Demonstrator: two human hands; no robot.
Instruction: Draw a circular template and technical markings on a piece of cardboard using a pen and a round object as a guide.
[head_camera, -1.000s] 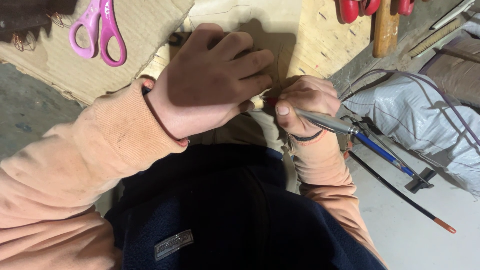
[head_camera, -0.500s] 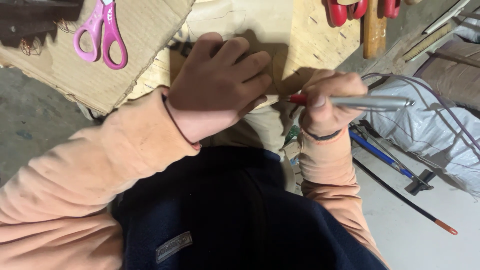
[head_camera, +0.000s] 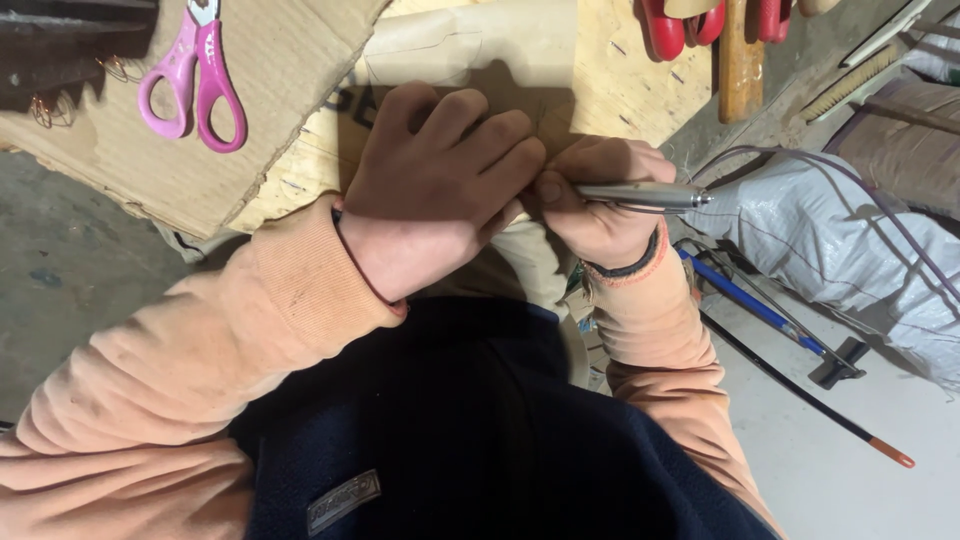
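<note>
Left hand presses flat, fingers together, pinning the paper pattern; right hand fingers pinch a silver pen, tracing beside them.

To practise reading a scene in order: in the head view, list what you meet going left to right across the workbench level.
Pink scissors → left hand → right hand → silver pen → grey tarp.

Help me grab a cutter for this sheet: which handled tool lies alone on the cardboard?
The pink scissors, far upper left on the cardboard; the red-handled tools lie at the top right by a wooden handle.
</note>
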